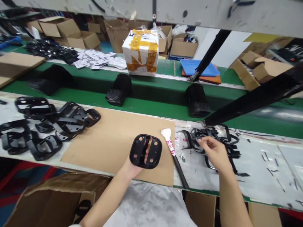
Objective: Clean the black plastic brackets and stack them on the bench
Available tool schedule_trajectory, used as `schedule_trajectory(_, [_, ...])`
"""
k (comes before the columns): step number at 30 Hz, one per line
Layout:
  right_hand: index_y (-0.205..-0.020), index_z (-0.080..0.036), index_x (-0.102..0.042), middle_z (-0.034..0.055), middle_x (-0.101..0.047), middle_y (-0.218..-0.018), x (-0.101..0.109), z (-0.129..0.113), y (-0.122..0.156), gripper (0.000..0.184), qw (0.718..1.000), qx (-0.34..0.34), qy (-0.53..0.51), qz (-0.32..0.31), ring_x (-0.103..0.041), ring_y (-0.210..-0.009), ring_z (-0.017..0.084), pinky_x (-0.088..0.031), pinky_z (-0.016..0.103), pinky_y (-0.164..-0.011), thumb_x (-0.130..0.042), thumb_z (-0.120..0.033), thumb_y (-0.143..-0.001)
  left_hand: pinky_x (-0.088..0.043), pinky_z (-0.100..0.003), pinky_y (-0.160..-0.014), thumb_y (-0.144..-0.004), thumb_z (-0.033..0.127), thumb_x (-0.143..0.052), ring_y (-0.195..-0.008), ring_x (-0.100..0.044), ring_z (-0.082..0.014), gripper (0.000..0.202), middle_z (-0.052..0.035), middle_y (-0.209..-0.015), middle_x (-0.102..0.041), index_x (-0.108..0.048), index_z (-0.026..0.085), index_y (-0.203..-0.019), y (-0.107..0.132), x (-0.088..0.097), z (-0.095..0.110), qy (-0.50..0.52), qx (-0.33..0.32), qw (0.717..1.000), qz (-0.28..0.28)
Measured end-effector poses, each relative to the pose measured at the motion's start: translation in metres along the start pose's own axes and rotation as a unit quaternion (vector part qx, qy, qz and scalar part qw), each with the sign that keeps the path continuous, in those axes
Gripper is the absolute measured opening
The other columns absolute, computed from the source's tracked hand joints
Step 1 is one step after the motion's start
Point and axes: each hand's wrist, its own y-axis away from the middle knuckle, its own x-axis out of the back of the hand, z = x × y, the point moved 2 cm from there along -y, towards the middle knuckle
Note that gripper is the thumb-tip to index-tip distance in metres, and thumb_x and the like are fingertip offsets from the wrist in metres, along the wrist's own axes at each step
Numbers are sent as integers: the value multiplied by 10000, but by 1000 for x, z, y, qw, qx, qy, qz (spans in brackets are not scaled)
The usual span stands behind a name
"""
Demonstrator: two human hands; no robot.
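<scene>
My left hand (133, 168) holds a black rounded-square plastic plate (146, 151) with slots and holes, just above the brown cardboard sheet (111, 142). My right hand (214, 151) pinches a thin black frame part at the edge of a pile of black frame parts (213, 138) lying on a clear plastic bag. Between the hands lies a tool with a black handle (180, 170) and a white wrapped tip (167, 134).
A heap of black plastic frames (44, 126) lies on the bench at left. Beyond runs a green conveyor belt (151, 105) with black moulded housings (119, 90) on it. A taped white box (141, 52) and cardboard boxes stand behind. An open carton (52, 198) sits below.
</scene>
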Motion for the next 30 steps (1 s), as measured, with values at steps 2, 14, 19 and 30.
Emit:
schedule_trajectory(2, [-785,-237,-564,-70,-474,-528,6,0,0,363,998,-15,-62,23,-438,-453,124,-347,259,-461,-718,-564,-813,-568,-267,-708,-791,341,-845,-862,-715,-178,195,-32,-931,-771,-788,223,-936,-1,1,-4,6,-11,999,37])
schedule_trajectory(14, [-1096,-268,-773,51,-793,-912,-69,-89,82,288,945,311,-74,-76,-735,-743,196,-602,319,-635,-759,-72,-886,-388,-201,-493,-732,373,-882,-507,-427,-76,377,71,-563,-486,-770,159,-1021,-16,-15,-5,-9,-77,997,-10])
schedule_trajectory(19, [-1276,-251,-711,72,-742,-974,-101,-89,88,341,919,353,-2,-175,-715,-847,193,-600,326,-719,-616,-91,-990,-514,-258,-647,-729,406,-843,-731,-652,-167,301,-26,-799,-727,-769,156,-880,-14,-14,-7,-37,-146,985,79])
schedule_trajectory(30, [-1259,-212,-740,64,-572,-931,-106,-73,98,304,928,276,36,-248,-606,-804,183,-552,316,-706,-520,-189,-1050,-506,-249,-604,-753,569,-838,-640,-656,-142,472,2,-794,-722,-701,180,-982,-12,-13,-12,-86,-104,987,86])
